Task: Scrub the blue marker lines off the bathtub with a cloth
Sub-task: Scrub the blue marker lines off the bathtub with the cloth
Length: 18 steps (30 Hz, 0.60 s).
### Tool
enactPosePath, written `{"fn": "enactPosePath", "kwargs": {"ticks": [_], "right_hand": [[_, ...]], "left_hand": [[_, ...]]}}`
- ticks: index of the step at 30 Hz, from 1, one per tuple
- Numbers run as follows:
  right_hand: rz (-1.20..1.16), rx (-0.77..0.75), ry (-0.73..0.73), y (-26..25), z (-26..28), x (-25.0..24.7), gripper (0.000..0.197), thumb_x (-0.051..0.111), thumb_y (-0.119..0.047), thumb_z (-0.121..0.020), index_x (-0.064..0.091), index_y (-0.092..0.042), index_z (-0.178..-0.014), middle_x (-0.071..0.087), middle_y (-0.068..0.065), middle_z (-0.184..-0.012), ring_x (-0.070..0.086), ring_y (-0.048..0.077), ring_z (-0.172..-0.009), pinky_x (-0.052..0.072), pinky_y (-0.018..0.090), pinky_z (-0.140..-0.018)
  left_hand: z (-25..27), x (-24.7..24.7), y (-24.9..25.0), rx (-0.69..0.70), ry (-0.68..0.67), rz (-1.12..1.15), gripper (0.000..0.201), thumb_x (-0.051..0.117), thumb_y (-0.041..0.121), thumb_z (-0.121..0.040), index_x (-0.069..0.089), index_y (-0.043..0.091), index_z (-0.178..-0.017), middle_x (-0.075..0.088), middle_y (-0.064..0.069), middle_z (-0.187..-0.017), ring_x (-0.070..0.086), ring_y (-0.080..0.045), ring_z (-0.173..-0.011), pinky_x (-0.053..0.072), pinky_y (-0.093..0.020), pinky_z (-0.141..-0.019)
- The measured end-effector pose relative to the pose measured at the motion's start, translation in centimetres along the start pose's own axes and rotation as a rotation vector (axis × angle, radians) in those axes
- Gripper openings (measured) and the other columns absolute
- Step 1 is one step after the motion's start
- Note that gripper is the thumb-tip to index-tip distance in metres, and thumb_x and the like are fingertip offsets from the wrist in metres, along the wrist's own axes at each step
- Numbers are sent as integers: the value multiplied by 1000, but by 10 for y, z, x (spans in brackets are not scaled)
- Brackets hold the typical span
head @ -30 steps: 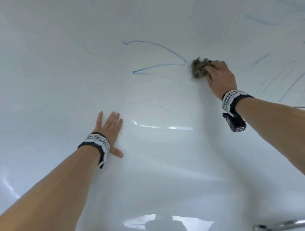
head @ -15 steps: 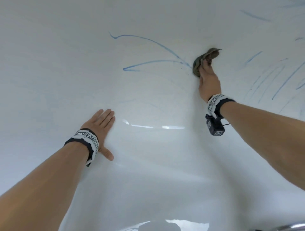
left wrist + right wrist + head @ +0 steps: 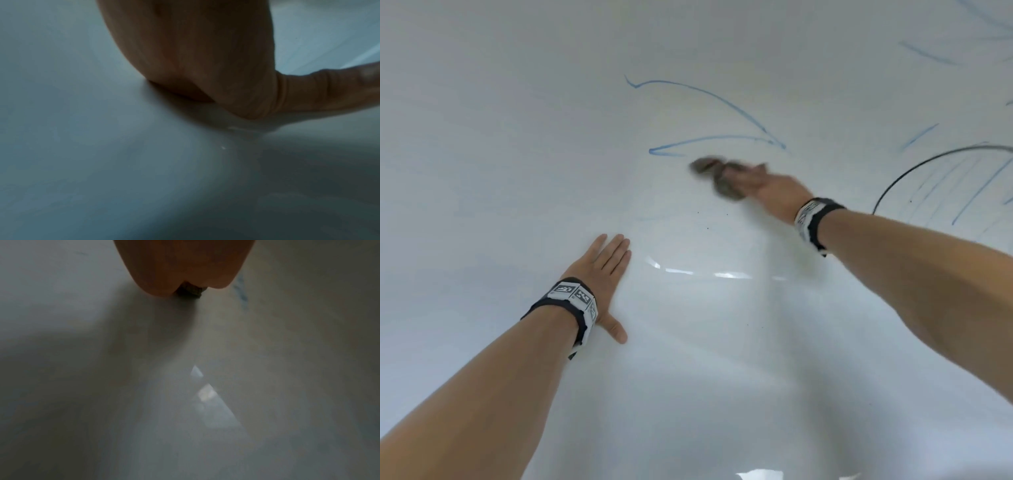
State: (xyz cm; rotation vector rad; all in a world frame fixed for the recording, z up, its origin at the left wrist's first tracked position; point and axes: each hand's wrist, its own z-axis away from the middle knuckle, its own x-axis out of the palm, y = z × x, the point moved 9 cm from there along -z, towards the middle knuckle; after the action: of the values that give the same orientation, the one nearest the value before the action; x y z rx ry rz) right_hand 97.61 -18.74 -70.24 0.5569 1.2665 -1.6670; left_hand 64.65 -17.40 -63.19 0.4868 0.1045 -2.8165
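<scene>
— Where is the cloth (image 3: 717, 178)?

— Bunched under the right hand (image 3: 774, 192), pressed on the bathtub (image 3: 722, 342) wall, just below the blue marker lines (image 3: 709, 137). The fingers are blurred, so I cannot tell how far they curl.

— And the left hand (image 3: 599, 270)?

— Flat on the tub to the near left, fingers straight, thumb spread, holding nothing.

Motion-blurred right hand (image 3: 774, 190) and cloth (image 3: 717, 178); its fingers hidden in the wrist view.
</scene>
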Motion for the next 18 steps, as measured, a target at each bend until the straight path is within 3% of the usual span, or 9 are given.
{"fn": "enactPosePath", "kwargs": {"ticks": [1,2,3,5,6,9,11,15,18], "right_hand": [[29,132,74,35,1,-14,55,28,-73,-92,43,-50,-140,46,-18,-146,46,7,-129,30,27,-112],[62,257,134,66,8,-29,54,37,-73,-91,44,-51,-139,46,-20,-146,45,6,-131,30,29,-115],[111,312,181,88,19,-42,46,47,-54,-96,44,-47,-141,40,-19,-150,38,7,-138,29,31,-117],[156,362,249,112,37,-61,63,47,-2,-93,40,-29,-149,27,-11,-159,26,18,-147,28,38,-118],[101,390,295,120,44,-65,69,44,8,-88,40,-23,-149,26,-8,-160,26,21,-147,29,39,-118],[-41,542,502,118,47,-62,64,43,6,-87,44,-17,-147,33,0,-157,31,25,-145,31,38,-118],[-104,606,505,101,34,-45,65,43,1,-86,41,-17,-148,34,4,-157,36,28,-142,33,38,-115],[-93,338,387,37,1,-20,58,47,-8,-88,44,-17,-146,34,3,-157,33,27,-143,37,36,-109],[13,202,333,19,-13,-21,51,47,-6,-93,46,-14,-144,32,-3,-158,27,24,-146,39,38,-107]], "left_hand": [[0,0,0,2,-3,-3,170,8,111,-28,-19,-5,-150,-26,-22,-158,-31,-36,-144,-16,-55,-115],[0,0,0,7,-9,-3,170,8,111,-28,-18,-5,-150,-27,-22,-158,-32,-36,-144,-17,-56,-115],[1,0,0,14,-12,-5,170,7,111,-29,-18,-4,-150,-27,-22,-157,-32,-36,-143,-17,-56,-115],[2,-1,2,31,-11,-16,167,5,111,-31,-17,-3,-151,-27,-23,-157,-34,-37,-143,-18,-57,-114],[2,-1,1,40,-16,-19,165,5,111,-33,-17,-2,-151,-27,-23,-157,-34,-37,-142,-18,-57,-113],[-2,2,3,72,-50,1,164,8,111,-34,-18,0,-151,-29,-21,-157,-36,-32,-142,-22,-58,-111],[-5,2,3,85,-60,-3,165,9,111,-34,-19,-1,-151,-29,-20,-157,-36,-31,-142,-23,-59,-110],[-6,1,5,96,-43,-40,164,4,111,-34,-19,-2,-150,-28,-20,-157,-35,-29,-143,-23,-59,-110],[-6,1,6,92,-40,-51,163,4,111,-34,-21,-2,-150,-29,-19,-157,-34,-29,-144,-23,-59,-110]]}}
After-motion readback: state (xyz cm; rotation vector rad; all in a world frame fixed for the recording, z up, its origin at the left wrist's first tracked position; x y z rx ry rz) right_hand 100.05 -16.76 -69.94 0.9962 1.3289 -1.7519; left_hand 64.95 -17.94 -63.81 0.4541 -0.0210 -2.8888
